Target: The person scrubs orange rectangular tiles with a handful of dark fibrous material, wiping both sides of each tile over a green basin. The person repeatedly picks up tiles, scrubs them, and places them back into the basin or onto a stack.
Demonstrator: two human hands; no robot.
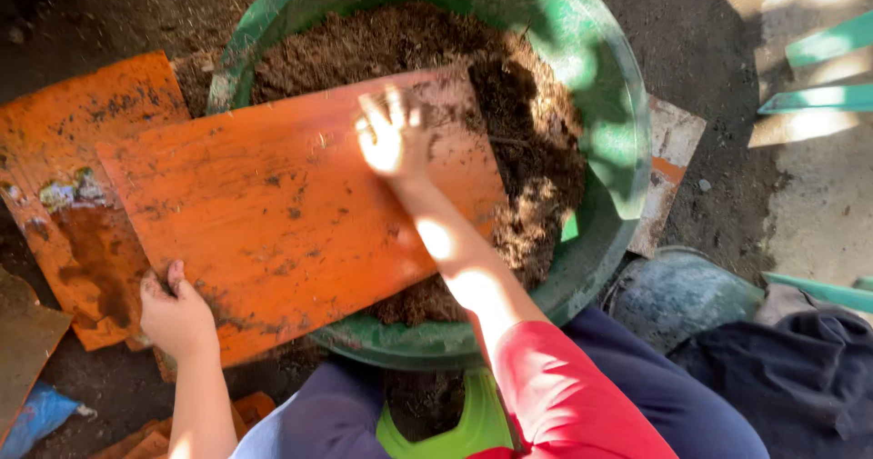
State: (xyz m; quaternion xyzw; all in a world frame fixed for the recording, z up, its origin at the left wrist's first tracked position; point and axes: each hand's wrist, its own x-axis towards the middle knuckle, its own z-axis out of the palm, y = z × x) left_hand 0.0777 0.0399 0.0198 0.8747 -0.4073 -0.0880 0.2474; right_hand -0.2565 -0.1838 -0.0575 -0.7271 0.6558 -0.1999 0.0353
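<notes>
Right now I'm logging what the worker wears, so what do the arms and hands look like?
Both hands are bare, without gloves, and dusted with soil: the left hand and the right hand. The right arm has a short red sleeve; the left forearm is uncovered.

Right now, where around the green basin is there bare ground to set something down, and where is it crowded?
Bare dirt lies above-left of the green basin, beyond the second orange board, and at upper right toward the teal slats. It is crowded on the basin's near side: the orange board under the left hand and right hand, soil, a grey pot.
</notes>
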